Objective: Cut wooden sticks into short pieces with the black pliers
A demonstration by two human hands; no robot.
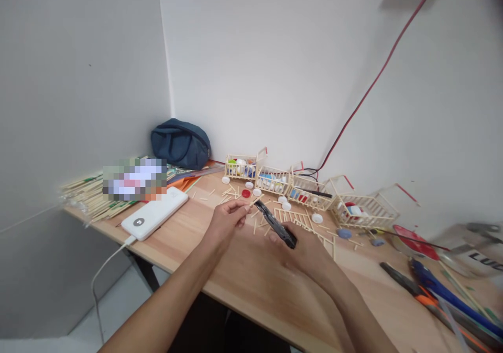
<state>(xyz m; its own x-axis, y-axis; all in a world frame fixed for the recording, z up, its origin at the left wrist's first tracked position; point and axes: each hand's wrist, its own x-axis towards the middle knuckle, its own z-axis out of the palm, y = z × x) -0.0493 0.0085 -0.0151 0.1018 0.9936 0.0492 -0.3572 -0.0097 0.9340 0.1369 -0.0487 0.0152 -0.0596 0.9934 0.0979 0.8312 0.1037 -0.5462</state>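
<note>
My left hand pinches a thin wooden stick above the wooden table. My right hand grips a black cutter tool, whose tip meets the stick. Loose cut sticks and small bottle caps lie scattered just beyond both hands. A row of small stick-built carts stands along the wall behind them.
A white power bank with a cable lies at the left, beside a bundle of long sticks. A blue pouch sits in the corner. Pliers and blue-handled tools lie at the right, near a red lid. A red wire runs up the wall.
</note>
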